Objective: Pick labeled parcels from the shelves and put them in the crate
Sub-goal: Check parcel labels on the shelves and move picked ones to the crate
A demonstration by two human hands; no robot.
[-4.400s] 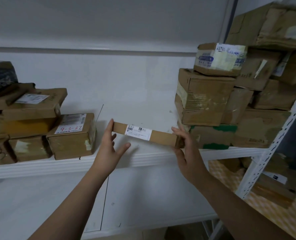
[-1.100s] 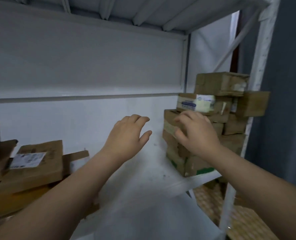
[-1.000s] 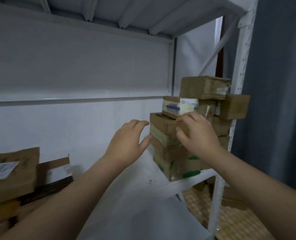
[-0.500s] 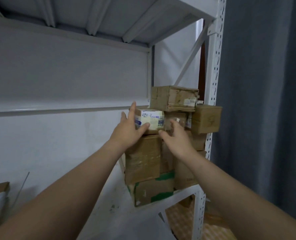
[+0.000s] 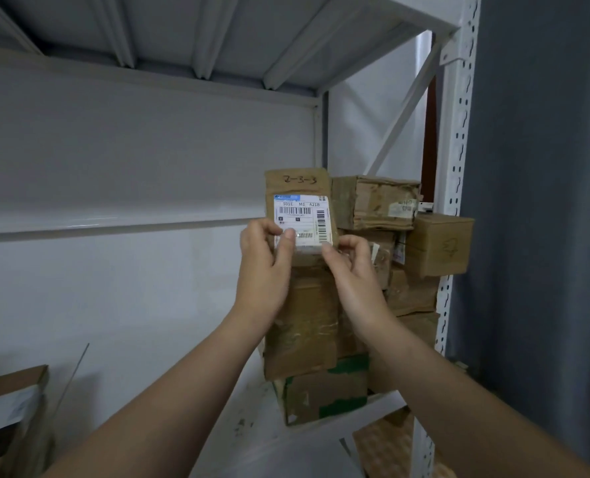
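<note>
Left hand (image 5: 264, 267): I am gripping the lower left edge of the parcel (image 5: 297, 182). My thumb is lying across the bottom of its label (image 5: 302, 213) and my fingers are curling round behind.

Right hand (image 5: 352, 270): I am pinching the lower right corner of the same parcel, thumb tip in front and fingers bent behind the cardboard.

Parcel: a small flat brown carton. I am holding it upright in the air at about eye level, in front of the stack, with its face turned to me. The white label is showing barcodes and a blue strip along its top. Above the label, handwriting is reading 2-3-3.

Stack of cartons, just behind the parcel at the right end of the shelf (image 5: 238, 439):
- A tall taped box (image 5: 304, 329) is standing directly behind my wrists.
- A box with green print (image 5: 324, 391) is lying under it on the shelf board.
- A worn carton (image 5: 373, 201) is sitting on top, beside the parcel.
- A plainer box (image 5: 438, 243) is jutting out to the right, against the perforated white upright (image 5: 454, 150).

Surroundings:
- The ribbed underside of the upper shelf (image 5: 217, 32) is running overhead.
- A dark grey curtain (image 5: 545, 201) is hanging beyond the upright.
- One more labelled box (image 5: 7, 405) is showing at the far lower left, well apart from the stack.
</note>
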